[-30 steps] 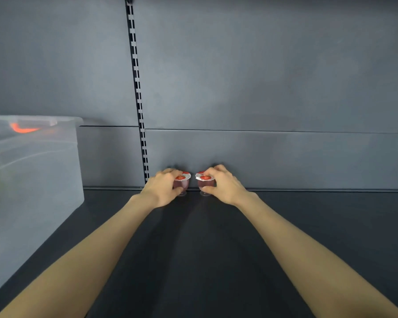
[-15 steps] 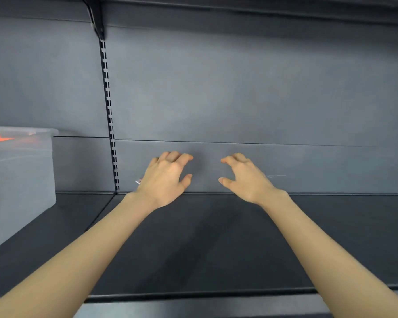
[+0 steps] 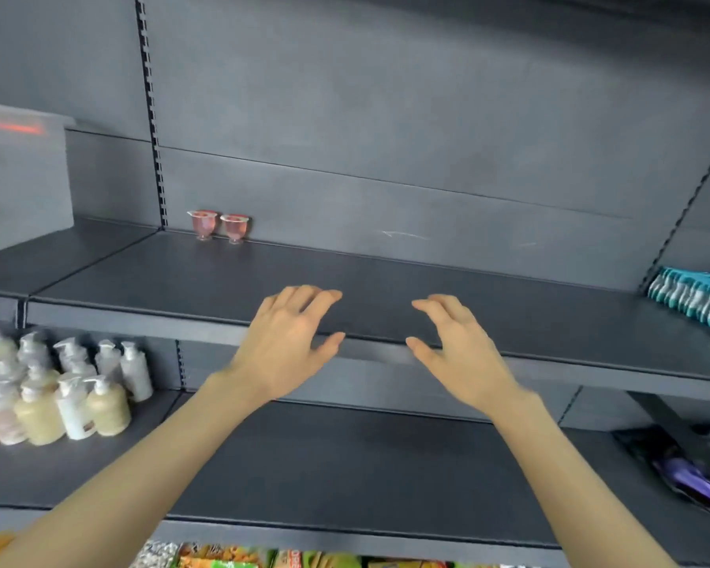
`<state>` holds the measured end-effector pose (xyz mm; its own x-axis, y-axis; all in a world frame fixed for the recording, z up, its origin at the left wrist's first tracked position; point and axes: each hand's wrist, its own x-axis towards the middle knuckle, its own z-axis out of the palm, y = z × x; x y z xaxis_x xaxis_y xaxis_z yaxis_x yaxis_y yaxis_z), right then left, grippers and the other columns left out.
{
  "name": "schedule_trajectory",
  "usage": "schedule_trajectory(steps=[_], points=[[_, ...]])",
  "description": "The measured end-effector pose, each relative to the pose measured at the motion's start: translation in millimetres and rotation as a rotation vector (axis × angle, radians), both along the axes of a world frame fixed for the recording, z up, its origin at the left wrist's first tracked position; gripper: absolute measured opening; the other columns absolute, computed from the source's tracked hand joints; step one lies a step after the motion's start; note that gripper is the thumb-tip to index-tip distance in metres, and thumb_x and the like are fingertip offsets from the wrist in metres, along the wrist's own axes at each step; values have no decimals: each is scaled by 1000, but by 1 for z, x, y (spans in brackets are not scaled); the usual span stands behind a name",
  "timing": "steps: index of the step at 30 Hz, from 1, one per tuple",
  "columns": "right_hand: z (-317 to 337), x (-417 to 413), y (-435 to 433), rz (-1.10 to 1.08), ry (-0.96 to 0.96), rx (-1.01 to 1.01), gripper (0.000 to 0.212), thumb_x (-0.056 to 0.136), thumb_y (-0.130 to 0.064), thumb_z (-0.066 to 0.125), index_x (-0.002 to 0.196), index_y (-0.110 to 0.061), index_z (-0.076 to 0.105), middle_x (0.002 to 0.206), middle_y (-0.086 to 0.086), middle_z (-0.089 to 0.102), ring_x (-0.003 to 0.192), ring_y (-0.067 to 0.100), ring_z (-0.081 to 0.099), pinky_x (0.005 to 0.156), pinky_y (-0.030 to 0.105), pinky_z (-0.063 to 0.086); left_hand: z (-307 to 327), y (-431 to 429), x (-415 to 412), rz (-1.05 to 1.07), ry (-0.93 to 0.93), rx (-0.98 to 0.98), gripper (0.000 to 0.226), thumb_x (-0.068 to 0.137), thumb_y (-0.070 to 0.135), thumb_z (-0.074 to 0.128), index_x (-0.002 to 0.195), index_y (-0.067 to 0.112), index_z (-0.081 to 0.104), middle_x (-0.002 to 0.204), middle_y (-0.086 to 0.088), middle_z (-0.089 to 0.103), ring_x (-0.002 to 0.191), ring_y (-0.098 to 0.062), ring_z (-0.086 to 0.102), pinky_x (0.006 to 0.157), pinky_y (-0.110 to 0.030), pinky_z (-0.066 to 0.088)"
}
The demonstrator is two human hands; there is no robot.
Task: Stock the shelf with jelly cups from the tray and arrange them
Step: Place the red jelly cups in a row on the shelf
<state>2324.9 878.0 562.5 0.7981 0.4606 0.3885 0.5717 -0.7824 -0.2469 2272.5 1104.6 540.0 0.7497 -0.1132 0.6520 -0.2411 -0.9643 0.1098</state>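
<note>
The left hand (image 3: 287, 342) has an open, slack grip: its fingers are spread and lightly bent, its thumb stands out to the side, and it holds nothing. The right hand (image 3: 462, 354) mirrors it, with its fingers fanned, its palm down and its grip empty. Both hang over the front edge of the shelf (image 3: 386, 280), near each other but apart. Whether either one touches the edge cannot be told.

A second ago each hand was wrapped round a cup at the back of the shelf. Half a second ago the hands had let go and were spread close to the back panel. Now they are drawn back to the shelf's front lip, well apart from the cups, and the wider view takes in the shelves below.

The left jelly cup (image 3: 202, 224) and the right jelly cup (image 3: 234, 228) stand upright side by side against the back panel, just right of the slotted upright. Both are clear, pink-filled and stemmed, with red-printed lids. The translucent tray (image 3: 21, 178) sits on the neighbouring shelf section to the left, with an orange blur showing near its top.

Pump bottles (image 3: 58, 395) crowd the lower shelf at the left, and teal packets (image 3: 693, 297) lie at the far right.
</note>
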Motion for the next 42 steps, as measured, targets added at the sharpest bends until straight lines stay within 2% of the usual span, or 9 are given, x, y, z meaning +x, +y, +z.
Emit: schedule_trajectory(steps=[4, 10, 14, 19, 22, 29, 35, 39, 42], points=[[-49, -23, -32, -16, 82, 2, 51, 95, -33, 52, 141, -20, 36, 143, -3, 33, 129, 18, 35, 95, 37, 41, -44, -33, -17, -65, 118, -56, 54, 84, 46, 39, 123, 12, 56, 111, -4, 61, 100, -28, 58, 87, -38, 45], [-139, -39, -66, -93, 279, -18, 51, 94, -33, 53, 140, -18, 38, 141, 0, 37, 127, 21, 38, 94, 40, 45, -130, -70, -29, -117, 307, -101, 49, 83, 37, 54, 124, 10, 56, 114, -10, 63, 103, -32, 59, 85, -43, 47], [-211, -44, -88, -138, 459, -57, 51, 95, -32, 52, 142, -18, 36, 145, 1, 34, 131, 22, 36, 100, 39, 41, -202, -90, -33, -129, 469, -123, 49, 83, 40, 49, 120, 10, 59, 108, -11, 65, 94, -32, 63, 79, -42, 50], [-302, -44, -122, -158, 655, -117, 51, 93, -29, 54, 140, -15, 40, 142, 5, 39, 130, 25, 39, 102, 37, 39, -294, -124, -37, -91, 712, -226, 50, 81, 34, 53, 122, 7, 58, 112, -14, 64, 100, -35, 62, 83, -43, 48], [-358, -43, -146, -152, 801, -157, 50, 93, -33, 54, 139, -17, 40, 141, 6, 41, 128, 25, 42, 100, 40, 42, -347, -151, -41, -34, 862, -328, 48, 89, 32, 56, 131, 10, 50, 123, -12, 58, 111, -32, 56, 91, -45, 47], [-484, -37, -191, -205, 1082, -120, 46, 93, -35, 55, 135, -18, 45, 131, 4, 51, 116, 22, 55, 94, 33, 45, -470, -212, -55, 190, 1155, -610, 46, 90, 32, 58, 130, 13, 48, 122, -10, 58, 109, -27, 57, 90, -38, 47], [-586, -45, -198, -263, 1235, 4, 37, 93, -32, 56, 127, -18, 50, 126, -1, 56, 111, 17, 57, 87, 22, 43, -562, -243, -62, 409, 1246, -857, 44, 88, 25, 63, 127, 8, 51, 123, -11, 60, 109, -24, 58, 90, -30, 42], [-646, -53, -198, -332, 1271, 106, 42, 91, -32, 58, 130, -21, 46, 125, -1, 58, 115, 18, 54, 93, 29, 43, -615, -256, -60, 524, 1211, -918, 46, 88, 24, 63, 127, 5, 51, 126, -12, 58, 116, -26, 54, 93, -31, 40], [-682, -56, -199, -479, 1236, 196, 47, 89, -32, 62, 130, -18, 44, 126, 2, 56, 115, 20, 54, 97, 35, 46, -649, -263, -60, 619, 1166, -940, 52, 88, 27, 63, 132, 7, 46, 128, -12, 53, 116, -28, 50, 87, -29, 37]])
